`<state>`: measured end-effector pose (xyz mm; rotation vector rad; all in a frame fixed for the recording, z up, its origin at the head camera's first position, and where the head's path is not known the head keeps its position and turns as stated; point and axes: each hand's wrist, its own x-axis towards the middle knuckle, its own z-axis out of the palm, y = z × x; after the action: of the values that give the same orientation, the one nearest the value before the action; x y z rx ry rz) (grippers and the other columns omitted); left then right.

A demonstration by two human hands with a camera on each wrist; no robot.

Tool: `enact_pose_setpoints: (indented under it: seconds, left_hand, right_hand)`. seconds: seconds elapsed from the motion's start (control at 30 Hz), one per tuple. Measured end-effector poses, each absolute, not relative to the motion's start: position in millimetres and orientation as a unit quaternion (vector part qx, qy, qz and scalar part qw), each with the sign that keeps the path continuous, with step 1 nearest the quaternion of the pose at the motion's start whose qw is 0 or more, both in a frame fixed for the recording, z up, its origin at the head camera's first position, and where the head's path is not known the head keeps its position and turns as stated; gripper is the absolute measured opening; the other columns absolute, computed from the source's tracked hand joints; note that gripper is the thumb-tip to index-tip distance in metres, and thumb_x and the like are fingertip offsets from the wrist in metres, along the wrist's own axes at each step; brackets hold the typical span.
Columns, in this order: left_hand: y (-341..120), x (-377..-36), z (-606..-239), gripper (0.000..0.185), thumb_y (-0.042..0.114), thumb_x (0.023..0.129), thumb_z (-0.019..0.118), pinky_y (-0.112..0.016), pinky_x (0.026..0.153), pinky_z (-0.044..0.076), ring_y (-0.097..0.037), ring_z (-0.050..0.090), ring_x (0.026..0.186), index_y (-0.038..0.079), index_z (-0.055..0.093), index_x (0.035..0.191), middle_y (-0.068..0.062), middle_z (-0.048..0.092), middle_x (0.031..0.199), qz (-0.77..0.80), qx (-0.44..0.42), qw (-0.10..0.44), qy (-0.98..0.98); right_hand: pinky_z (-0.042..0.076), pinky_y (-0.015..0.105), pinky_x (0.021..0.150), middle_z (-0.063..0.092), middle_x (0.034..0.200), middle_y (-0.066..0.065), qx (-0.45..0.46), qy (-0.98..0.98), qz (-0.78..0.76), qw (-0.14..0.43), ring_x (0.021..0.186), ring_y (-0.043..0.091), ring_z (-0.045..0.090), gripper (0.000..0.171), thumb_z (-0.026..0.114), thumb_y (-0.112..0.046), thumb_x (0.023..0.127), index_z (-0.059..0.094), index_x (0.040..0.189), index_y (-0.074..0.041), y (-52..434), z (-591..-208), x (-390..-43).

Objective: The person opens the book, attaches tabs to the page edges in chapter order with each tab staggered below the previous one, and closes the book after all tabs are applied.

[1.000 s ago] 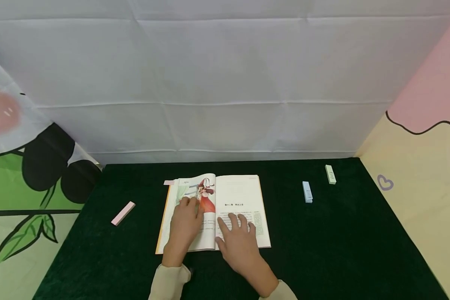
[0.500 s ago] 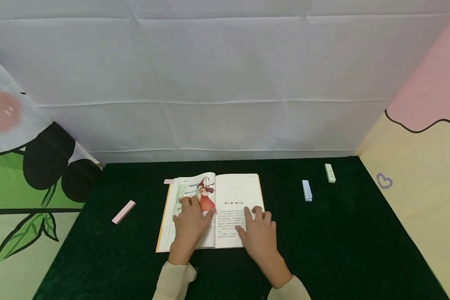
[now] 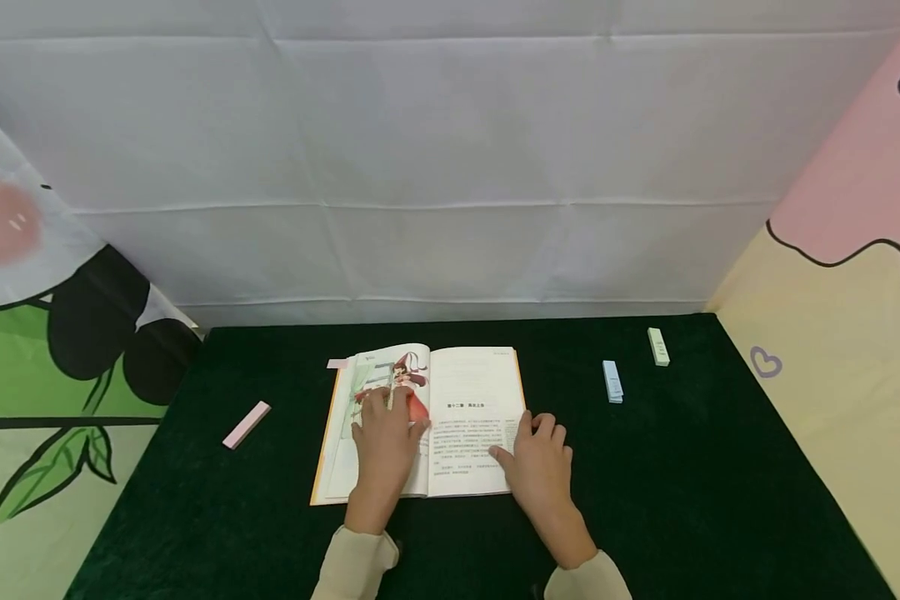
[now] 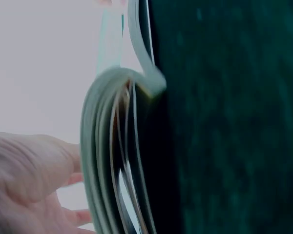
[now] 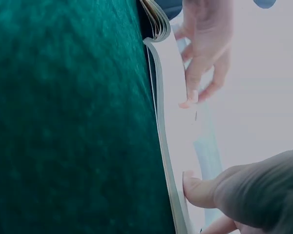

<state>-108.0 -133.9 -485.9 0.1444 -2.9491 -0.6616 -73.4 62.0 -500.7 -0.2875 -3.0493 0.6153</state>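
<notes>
An open book [image 3: 476, 379] lies on the dark green cloth, with a coloured picture of a figure in red on its left page and printed text on the right. My left hand [image 3: 386, 450] rests on the left page, its fingertips over the lower part of the picture. At the outer edge of the right page is my right hand [image 3: 543, 479], fingers bent loosely there. The right wrist view shows its thumb [image 5: 199, 191] touching the page. Seen from the left wrist, the bowed page stack [image 4: 94, 151] stands beside the left hand [image 4: 34, 170].
A pink tab [image 3: 337, 364] sticks out from the book's upper left. To the left lies a pink stick-shaped box [image 3: 246, 425]; at the right are a pale blue one [image 3: 612, 382] and a pale green one [image 3: 658, 347]. A white cloth wall [image 3: 450, 167] closes off the back.
My right hand has slid right across the page to its outer edge, baring the text. The left hand has shifted slightly right on the left page.
</notes>
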Motion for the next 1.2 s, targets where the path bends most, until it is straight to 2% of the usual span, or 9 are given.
enact_pose_setpoints:
  seconds: [0.07, 0.17, 0.33, 0.43, 0.57, 0.8, 1.0, 1.2]
  left_hand:
    - [-130, -107, -486, 0.051, 0.022, 0.090, 0.082, -0.079, 0.105, 0.039, -0.050, 0.045, 0.138, 0.017, 0.064, 0.137, -0.027, 0.050, 0.144, -0.211, 0.027, 0.064, -0.975]
    - [-125, -105, -487, 0.039, 0.015, 0.094, 0.076, -0.083, 0.105, 0.034, -0.052, 0.042, 0.140, 0.024, 0.071, 0.131, -0.027, 0.047, 0.147, -0.208, 0.009, 0.058, -0.976]
    - [-118, -105, -489, 0.041, 0.004, 0.095, 0.070, -0.086, 0.109, 0.024, -0.059, 0.031, 0.148, 0.028, 0.076, 0.127, -0.029, 0.041, 0.155, -0.209, 0.012, 0.026, -0.978]
    - [-115, -104, -489, 0.045, 0.002, 0.092, 0.073, -0.086, 0.110, 0.023, -0.062, 0.029, 0.149, 0.028, 0.076, 0.128, -0.030, 0.039, 0.157, -0.193, 0.011, 0.016, -0.981]
    - [-111, -103, -489, 0.041, 0.006, 0.091, 0.076, -0.088, 0.108, 0.024, -0.063, 0.029, 0.147, 0.025, 0.077, 0.127, -0.031, 0.039, 0.156, -0.179, 0.001, 0.022, -0.984]
    - [-112, -106, -489, 0.031, 0.005, 0.093, 0.073, -0.088, 0.108, 0.024, -0.062, 0.029, 0.147, 0.022, 0.081, 0.118, -0.030, 0.040, 0.155, -0.202, 0.013, 0.021, -0.979]
    - [-113, -110, -488, 0.022, 0.003, 0.095, 0.071, -0.088, 0.108, 0.022, -0.059, 0.031, 0.147, 0.018, 0.085, 0.103, -0.027, 0.043, 0.153, -0.258, 0.028, 0.030, -0.965]
    - [-111, -110, -487, 0.023, 0.002, 0.093, 0.072, -0.088, 0.109, 0.021, -0.059, 0.032, 0.147, 0.018, 0.085, 0.103, -0.027, 0.043, 0.153, -0.257, 0.027, 0.032, -0.966]
  right_hand:
    - [0.045, 0.046, 0.084, 0.050, 0.130, 0.025, -0.093, -0.976, 0.196, 0.017, 0.107, 0.036, 0.047, 0.083, 0.086, -0.035, 0.087, 0.051, 0.148, 0.008, 61, -501, -73]
    - [0.046, 0.045, 0.085, 0.051, 0.130, 0.026, -0.089, -0.977, 0.191, 0.024, 0.107, 0.036, 0.048, 0.082, 0.086, -0.033, 0.086, 0.051, 0.147, 0.009, 58, -502, -72]
    - [0.049, 0.048, 0.089, 0.051, 0.137, 0.029, -0.072, -0.979, 0.188, 0.034, 0.112, 0.038, 0.050, 0.081, 0.087, -0.029, 0.086, 0.050, 0.146, 0.010, 54, -503, -71]
    - [0.049, 0.050, 0.095, 0.049, 0.144, 0.028, -0.047, -0.982, 0.179, 0.042, 0.119, 0.039, 0.050, 0.078, 0.086, -0.025, 0.087, 0.049, 0.147, 0.008, 52, -503, -70]
    - [0.050, 0.052, 0.100, 0.050, 0.148, 0.025, 0.008, -0.986, 0.156, 0.055, 0.126, 0.040, 0.051, 0.068, 0.084, -0.019, 0.089, 0.053, 0.145, 0.005, 49, -502, -65]
    - [0.052, 0.051, 0.097, 0.053, 0.147, 0.023, 0.061, -0.987, 0.131, 0.064, 0.128, 0.039, 0.055, 0.053, 0.079, -0.013, 0.093, 0.060, 0.140, 0.000, 48, -499, -60]
    - [0.052, 0.052, 0.099, 0.051, 0.151, 0.022, 0.063, -0.983, 0.163, 0.058, 0.128, 0.041, 0.055, 0.055, 0.081, -0.014, 0.091, 0.060, 0.140, 0.000, 51, -498, -59]
    - [0.052, 0.047, 0.095, 0.047, 0.151, 0.023, -0.008, -0.950, 0.310, 0.049, 0.118, 0.035, 0.057, 0.060, 0.073, -0.007, 0.095, 0.046, 0.149, 0.000, 57, -494, -64]
